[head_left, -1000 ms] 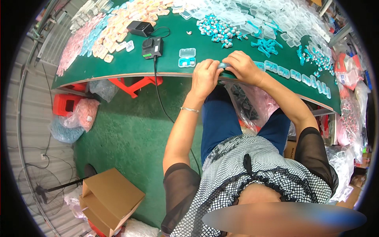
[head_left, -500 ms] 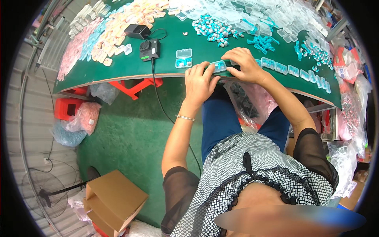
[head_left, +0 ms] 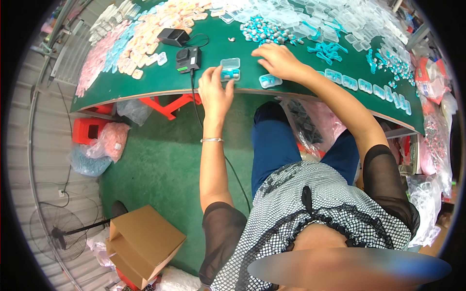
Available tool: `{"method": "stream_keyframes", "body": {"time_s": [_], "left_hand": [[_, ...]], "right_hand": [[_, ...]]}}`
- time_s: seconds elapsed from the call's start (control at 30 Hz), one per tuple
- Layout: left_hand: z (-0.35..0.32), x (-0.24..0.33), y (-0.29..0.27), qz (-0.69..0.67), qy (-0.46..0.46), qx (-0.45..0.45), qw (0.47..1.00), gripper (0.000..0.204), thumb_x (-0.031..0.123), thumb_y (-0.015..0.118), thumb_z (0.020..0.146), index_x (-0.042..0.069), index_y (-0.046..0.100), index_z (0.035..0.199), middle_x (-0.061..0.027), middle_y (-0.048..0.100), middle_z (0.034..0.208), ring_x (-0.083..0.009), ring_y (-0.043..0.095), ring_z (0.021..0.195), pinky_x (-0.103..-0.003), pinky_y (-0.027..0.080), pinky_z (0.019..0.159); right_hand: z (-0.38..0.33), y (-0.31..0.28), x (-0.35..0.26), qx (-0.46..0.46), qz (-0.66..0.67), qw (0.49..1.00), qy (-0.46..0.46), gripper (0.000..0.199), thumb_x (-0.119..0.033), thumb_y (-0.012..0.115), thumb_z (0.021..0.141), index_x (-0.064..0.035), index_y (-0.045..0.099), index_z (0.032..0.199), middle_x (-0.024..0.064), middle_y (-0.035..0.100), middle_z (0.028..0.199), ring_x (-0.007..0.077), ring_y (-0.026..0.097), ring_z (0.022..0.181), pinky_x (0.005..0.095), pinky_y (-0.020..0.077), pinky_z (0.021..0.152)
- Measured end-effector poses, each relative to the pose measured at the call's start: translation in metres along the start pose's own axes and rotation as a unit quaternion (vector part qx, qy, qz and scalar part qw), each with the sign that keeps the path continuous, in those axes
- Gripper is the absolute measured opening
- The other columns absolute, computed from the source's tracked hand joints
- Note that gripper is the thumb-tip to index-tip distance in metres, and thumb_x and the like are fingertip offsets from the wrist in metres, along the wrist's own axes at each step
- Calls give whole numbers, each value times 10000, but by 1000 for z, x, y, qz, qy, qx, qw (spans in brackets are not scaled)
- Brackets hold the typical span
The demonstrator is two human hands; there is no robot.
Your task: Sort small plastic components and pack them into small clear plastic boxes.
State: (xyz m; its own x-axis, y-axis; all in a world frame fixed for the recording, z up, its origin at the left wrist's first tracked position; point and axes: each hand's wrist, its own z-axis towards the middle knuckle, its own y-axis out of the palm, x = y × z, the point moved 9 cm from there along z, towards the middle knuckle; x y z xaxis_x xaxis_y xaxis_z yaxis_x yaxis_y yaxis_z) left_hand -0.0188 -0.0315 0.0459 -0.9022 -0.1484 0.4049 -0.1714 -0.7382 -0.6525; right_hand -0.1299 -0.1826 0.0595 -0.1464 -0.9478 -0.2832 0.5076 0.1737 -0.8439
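Observation:
My left hand (head_left: 215,92) is at the left edge of an open clear plastic case (head_left: 230,63) lying on the green table. Its fingers are bent and apart, with the thumb close to the case's near edge. Turquoise and white pieces show in the case's bottom half, and its clear lid is folded back. My right hand (head_left: 280,62) reaches leftward over the table, fingers stretched out and holding nothing visible. Just below it lies a closed case (head_left: 270,81) with turquoise contents, apart from the fingers.
Filled cases (head_left: 349,83) line the table's edge to the right. Farther back are a heap of turquoise-and-grey small pieces (head_left: 264,31), turquoise cords (head_left: 327,51) and empty clear cases (head_left: 291,14). A black device (head_left: 188,59) with a cable stands left, beside peach cases (head_left: 145,46).
My left hand has left the closed case and moved left to the open one. My right hand has let go of the closed case and shifted up and left. The view has shifted slightly.

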Motion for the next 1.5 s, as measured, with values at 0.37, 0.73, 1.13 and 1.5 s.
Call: {"method": "stream_keyframes", "body": {"time_s": [0.37, 0.73, 1.13, 1.5], "left_hand": [[6, -22, 10, -94, -60, -55, 992, 526, 169, 803, 705, 24, 602, 1170, -142, 603, 1121, -330, 577, 1015, -417, 473, 867], [12, -11, 14, 3, 52, -36, 998, 417, 206, 741, 783, 31, 617, 1140, -151, 603, 1080, -333, 584, 991, -424, 492, 831], [16, -5, 11, -57, 61, -11, 996, 318, 169, 721, 818, 14, 637, 1083, -165, 651, 999, -340, 611, 939, -417, 501, 812], [6, -1, 13, -67, 64, 6, 996, 265, 140, 729, 774, 32, 655, 1004, -115, 660, 960, -310, 619, 903, -399, 509, 770]], "right_hand": [[53, 53, -9, -21, 94, 994, 45, 218, -166, 683, 808, -61, 660, 998, 141, 650, 989, 336, 636, 928, 440, 512, 774], [38, 38, -53, -51, 104, 982, -150, 258, -135, 692, 790, -35, 587, 1003, 111, 605, 988, 308, 599, 922, 386, 499, 791], [40, 41, -48, -34, 86, 984, -150, 337, -65, 742, 739, -44, 616, 1052, 118, 609, 958, 337, 617, 877, 427, 508, 767], [35, 39, -47, -70, 38, 993, -82, 278, -43, 691, 732, -61, 655, 1006, 132, 634, 961, 336, 631, 878, 420, 514, 746]]}}
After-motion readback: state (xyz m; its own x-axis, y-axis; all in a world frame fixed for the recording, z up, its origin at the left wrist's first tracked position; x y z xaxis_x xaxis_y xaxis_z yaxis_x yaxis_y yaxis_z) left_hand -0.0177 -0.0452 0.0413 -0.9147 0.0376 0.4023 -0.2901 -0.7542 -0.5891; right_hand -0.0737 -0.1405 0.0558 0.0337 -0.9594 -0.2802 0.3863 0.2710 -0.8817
